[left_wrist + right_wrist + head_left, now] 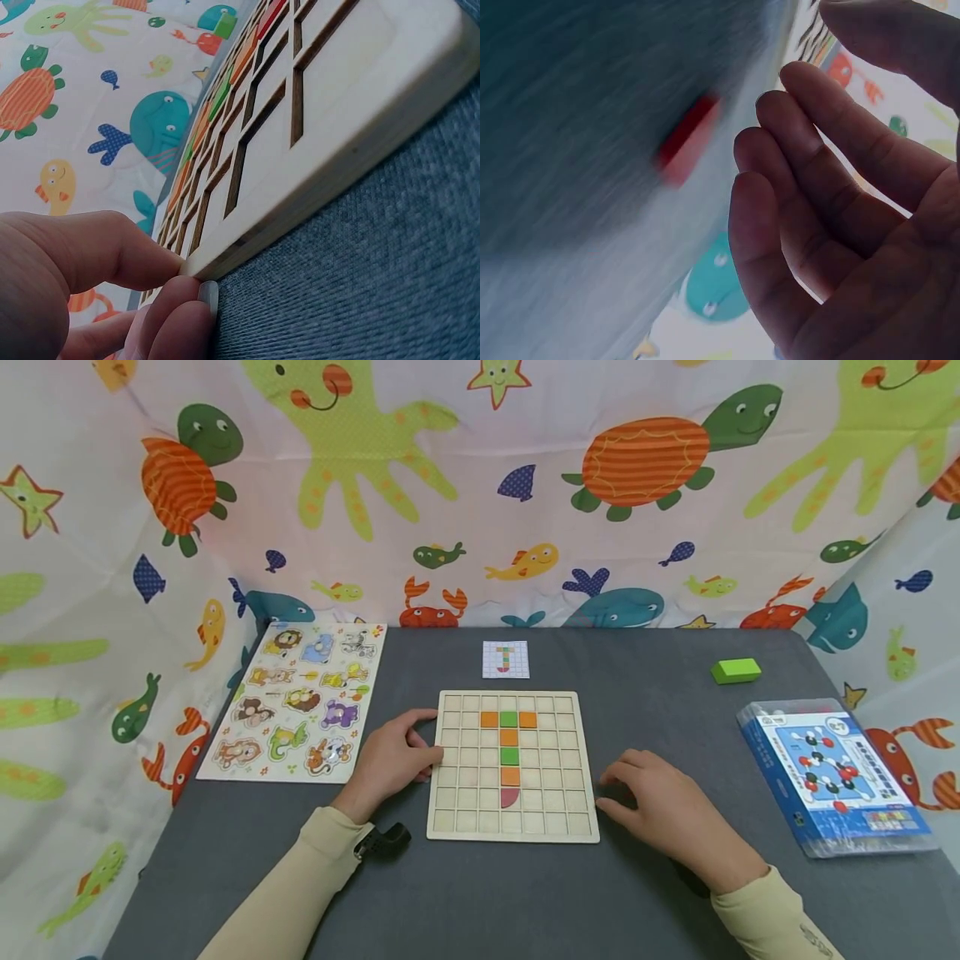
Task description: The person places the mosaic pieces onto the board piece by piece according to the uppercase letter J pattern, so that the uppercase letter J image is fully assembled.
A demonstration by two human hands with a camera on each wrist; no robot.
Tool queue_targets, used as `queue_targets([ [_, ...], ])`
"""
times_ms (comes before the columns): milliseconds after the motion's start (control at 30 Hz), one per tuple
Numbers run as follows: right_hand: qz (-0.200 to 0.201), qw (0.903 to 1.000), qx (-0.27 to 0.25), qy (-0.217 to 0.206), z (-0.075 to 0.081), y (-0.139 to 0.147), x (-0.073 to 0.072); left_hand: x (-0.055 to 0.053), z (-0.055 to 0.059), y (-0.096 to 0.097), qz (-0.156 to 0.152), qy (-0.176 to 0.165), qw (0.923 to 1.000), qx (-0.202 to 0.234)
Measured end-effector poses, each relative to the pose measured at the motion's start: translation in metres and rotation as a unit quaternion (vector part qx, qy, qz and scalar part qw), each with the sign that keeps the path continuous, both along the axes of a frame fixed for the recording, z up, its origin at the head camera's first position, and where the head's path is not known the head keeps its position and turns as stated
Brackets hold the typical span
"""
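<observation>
A wooden grid board (461, 777) lies on the table with square pieces set in its cells: orange (489, 719), green (508, 719) and more orange and green down one column. A pinkish-red quarter-round piece (509, 797) ends that column. My left hand (393, 756) pinches the board's left edge, thumb and fingertips against it in the left wrist view. Beside the board's right edge, my right hand (667, 802) hovers with loosely bent fingers and nothing held. A blurred red piece (690, 142) lies on the table near it in the right wrist view; the head view hides it.
Behind the board lies a small pattern card (506, 660). An animal picture board (292, 710) is at left. At right are a green block (737, 671) and a blue-and-clear box (840, 777) with molecule pictures. A printed cloth (465, 460) hangs around the table.
</observation>
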State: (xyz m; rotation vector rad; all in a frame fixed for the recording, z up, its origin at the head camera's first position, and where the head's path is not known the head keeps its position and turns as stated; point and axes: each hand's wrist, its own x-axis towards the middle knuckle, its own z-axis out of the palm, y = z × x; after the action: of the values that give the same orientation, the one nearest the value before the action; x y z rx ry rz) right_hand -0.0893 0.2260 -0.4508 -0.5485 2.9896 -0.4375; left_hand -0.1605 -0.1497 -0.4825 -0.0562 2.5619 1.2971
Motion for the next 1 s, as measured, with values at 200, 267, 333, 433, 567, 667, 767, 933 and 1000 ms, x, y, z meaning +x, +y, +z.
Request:
queue_targets([
  [200,-0.029,0.9993,0.012,-0.019,0.002,0.028,0.006,0.001,-0.002,-0.003,0.001,0.0,1.0,-0.002],
  [267,-0.042,0.9987,0.015,-0.025,0.003,0.035,0.007,0.002,-0.003,-0.004,0.002,0.0,1.0,-0.003],
  [333,-0.053,0.9979,0.017,-0.032,0.003,0.041,0.007,0.002,-0.003,-0.004,0.002,0.001,1.0,-0.003],
  [433,-0.062,0.997,0.022,-0.041,0.001,0.048,0.007,0.002,-0.002,-0.004,0.002,0.001,1.0,-0.001],
  [567,-0.067,0.9962,0.02,-0.052,-0.003,0.049,0.007,0.002,-0.002,-0.003,0.001,0.001,1.0,0.001],
  [667,-0.063,0.9969,0.015,-0.044,-0.006,0.046,0.005,0.002,-0.003,-0.004,0.002,0.002,1.0,-0.002],
  [767,-0.054,0.998,0.012,-0.031,-0.008,0.041,0.001,0.001,-0.003,-0.003,0.002,0.002,1.0,-0.004],
  [933,-0.043,0.9987,0.009,-0.026,-0.008,0.035,-0.003,0.0,-0.004,-0.002,0.0,0.006,1.0,-0.006],
  [1000,-0.042,0.9987,0.008,-0.027,-0.009,0.034,-0.003,-0.001,-0.004,-0.002,-0.002,0.008,1.0,-0.004],
])
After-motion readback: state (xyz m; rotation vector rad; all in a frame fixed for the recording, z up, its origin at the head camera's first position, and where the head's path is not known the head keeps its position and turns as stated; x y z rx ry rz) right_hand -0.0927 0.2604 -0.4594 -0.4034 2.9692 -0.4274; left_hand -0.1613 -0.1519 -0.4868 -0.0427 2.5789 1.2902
